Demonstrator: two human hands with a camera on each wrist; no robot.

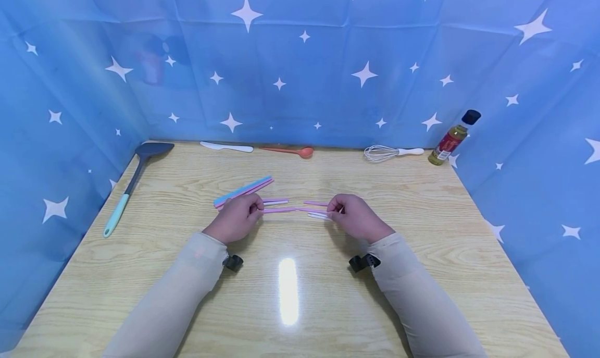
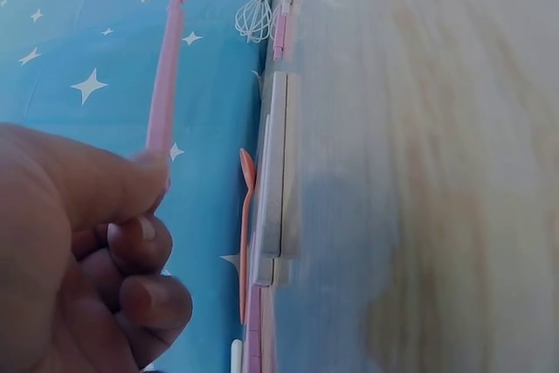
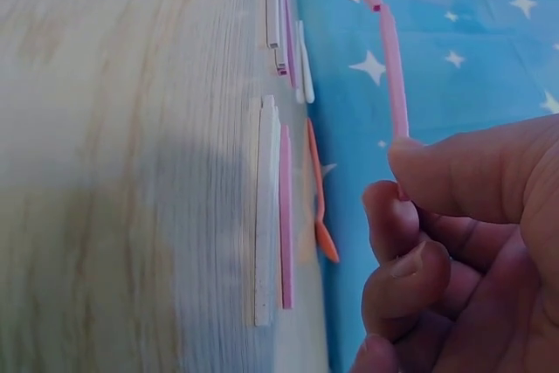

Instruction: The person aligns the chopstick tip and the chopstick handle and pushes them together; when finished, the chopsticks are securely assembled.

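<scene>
Between the two hands a thin pink stick [image 1: 279,210] is held raised off the table. It bends at a joint near its middle; whether it is one piece or two touching ends I cannot tell. My left hand [image 1: 237,218] pinches its left end between thumb and forefinger, and the right hand [image 1: 351,214] pinches the other end likewise. Below lie short white sticks [image 3: 264,216] and a pink stick [image 3: 286,216] on the right. Another pink stick [image 1: 276,199] lies beside white ones [image 2: 274,163] on the left. Longer blue [image 1: 244,189] and pink sticks lie behind the left hand.
Along the table's back edge lie a white knife [image 1: 227,147], an orange spoon [image 1: 304,152] and a whisk [image 1: 384,153]. An oil bottle [image 1: 449,143] stands at the back right. A spatula [image 1: 133,178] lies at left. Starred blue cloth [image 1: 300,97] surrounds the wooden table [image 1: 234,306].
</scene>
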